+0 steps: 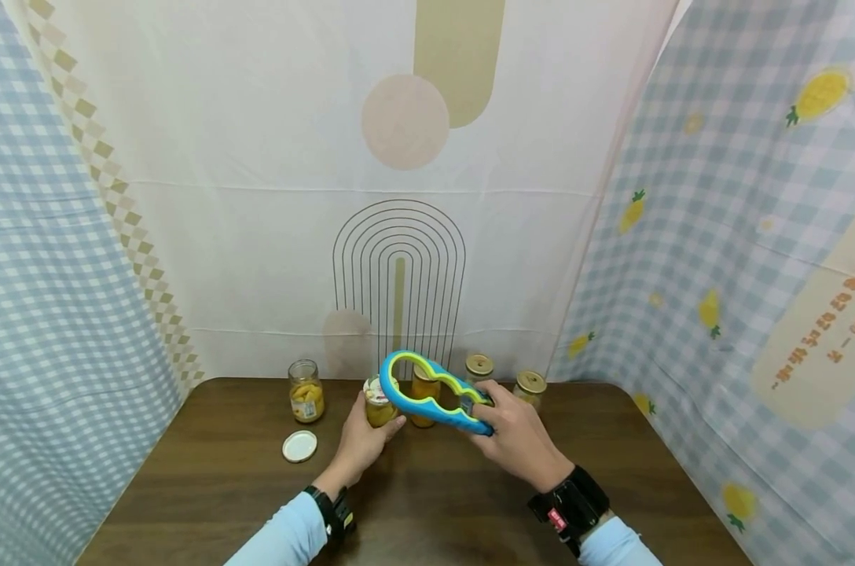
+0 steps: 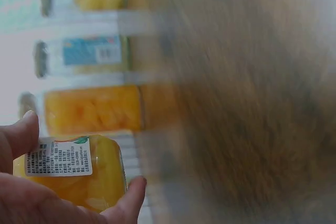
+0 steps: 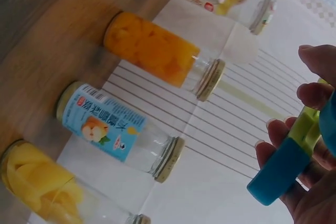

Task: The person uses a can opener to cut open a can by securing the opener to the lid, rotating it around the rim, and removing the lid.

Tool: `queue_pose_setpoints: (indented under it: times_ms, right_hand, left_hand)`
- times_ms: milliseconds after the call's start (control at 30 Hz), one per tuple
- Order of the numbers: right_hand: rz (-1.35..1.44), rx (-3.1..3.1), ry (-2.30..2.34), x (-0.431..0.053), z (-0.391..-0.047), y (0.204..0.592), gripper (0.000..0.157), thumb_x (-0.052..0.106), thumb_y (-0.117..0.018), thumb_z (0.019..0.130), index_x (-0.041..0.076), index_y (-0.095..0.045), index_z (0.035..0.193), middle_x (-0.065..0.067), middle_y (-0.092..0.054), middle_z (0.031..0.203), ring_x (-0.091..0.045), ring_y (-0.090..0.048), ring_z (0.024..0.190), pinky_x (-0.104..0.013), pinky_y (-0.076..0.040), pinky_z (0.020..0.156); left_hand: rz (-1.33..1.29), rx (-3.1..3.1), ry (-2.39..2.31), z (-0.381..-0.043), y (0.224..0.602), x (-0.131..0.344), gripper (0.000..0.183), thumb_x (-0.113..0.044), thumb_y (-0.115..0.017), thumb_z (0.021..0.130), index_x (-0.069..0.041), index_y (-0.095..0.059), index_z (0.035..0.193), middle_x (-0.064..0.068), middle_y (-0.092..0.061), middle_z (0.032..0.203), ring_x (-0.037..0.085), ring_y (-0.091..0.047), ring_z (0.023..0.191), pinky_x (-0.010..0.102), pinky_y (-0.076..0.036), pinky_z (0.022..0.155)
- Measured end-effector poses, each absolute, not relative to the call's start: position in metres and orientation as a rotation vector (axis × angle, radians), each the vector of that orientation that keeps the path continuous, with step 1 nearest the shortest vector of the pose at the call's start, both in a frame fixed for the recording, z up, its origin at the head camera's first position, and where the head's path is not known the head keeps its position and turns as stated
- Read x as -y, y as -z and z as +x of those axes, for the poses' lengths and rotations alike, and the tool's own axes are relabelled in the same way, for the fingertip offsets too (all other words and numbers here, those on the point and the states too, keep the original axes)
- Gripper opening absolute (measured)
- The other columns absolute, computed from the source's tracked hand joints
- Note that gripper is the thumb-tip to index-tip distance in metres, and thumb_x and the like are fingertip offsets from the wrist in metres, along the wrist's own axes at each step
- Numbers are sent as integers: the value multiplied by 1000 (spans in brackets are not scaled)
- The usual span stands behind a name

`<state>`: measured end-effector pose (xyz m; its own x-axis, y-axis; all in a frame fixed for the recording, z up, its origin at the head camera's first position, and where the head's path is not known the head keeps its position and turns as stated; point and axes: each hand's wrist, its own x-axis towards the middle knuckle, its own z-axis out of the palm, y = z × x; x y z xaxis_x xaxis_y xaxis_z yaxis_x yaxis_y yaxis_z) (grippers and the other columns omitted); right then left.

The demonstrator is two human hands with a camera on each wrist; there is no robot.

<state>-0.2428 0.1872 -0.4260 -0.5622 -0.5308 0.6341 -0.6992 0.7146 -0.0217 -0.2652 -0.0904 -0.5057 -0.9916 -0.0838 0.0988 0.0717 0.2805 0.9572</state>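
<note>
My left hand [image 1: 360,442] grips a glass jar of yellow fruit [image 1: 378,414] with a white patterned lid. The jar's printed label [image 2: 59,157] shows in the left wrist view. My right hand [image 1: 515,434] holds a blue and green jar opener [image 1: 431,407] by its handles. Its rounded end overlaps the lid's right edge in the head view. From the right wrist, the lid [image 3: 263,16] appears apart from the opener, whose far end is out of frame. Whether the gripped jar touches the table cannot be told.
Behind the opener stands a jar of orange fruit [image 3: 151,48]. Beside it are a blue-labelled jar [image 3: 100,121] and another yellow-fruit jar [image 3: 42,182], both gold-lidded. At left, a lidless jar [image 1: 306,391] stands behind a loose white lid [image 1: 299,446] on the brown table [image 1: 427,503].
</note>
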Motion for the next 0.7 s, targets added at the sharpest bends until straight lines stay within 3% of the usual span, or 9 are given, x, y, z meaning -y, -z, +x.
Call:
queue_pose_setpoints:
  times_ms: [167,533,700]
  right_hand:
    - [925,2301,-420,-183,-238,425,32,30,-95,82,24,-64,75,-7,-71,124,-8,-61,81,-20,-48,66]
    - [967,2305,-478,-178,-227,421,32,32,-94,83,24,-65,76,-7,-70,122,-6,-57,79,-17,-47,66]
    - [998,2296,-463,-176,-225,419,40,34,-94,83,25,-57,72,-7,-70,121,-5,-51,75,-16,-43,64]
  left_hand:
    - [9,2465,1808,-240,494,89,80,-32,-84,94,-16,-40,159,17,-58,153,40,-57,141,64,-48,114]
    - [-11,2494,1716,-204,489,98,84,-32,-88,90,-10,-44,158,15,-62,147,38,-59,139,63,-48,115]
    - [-41,2498,1693,-200,487,99,80,-34,-88,89,-11,-48,154,14,-65,142,35,-62,135,62,-49,113]
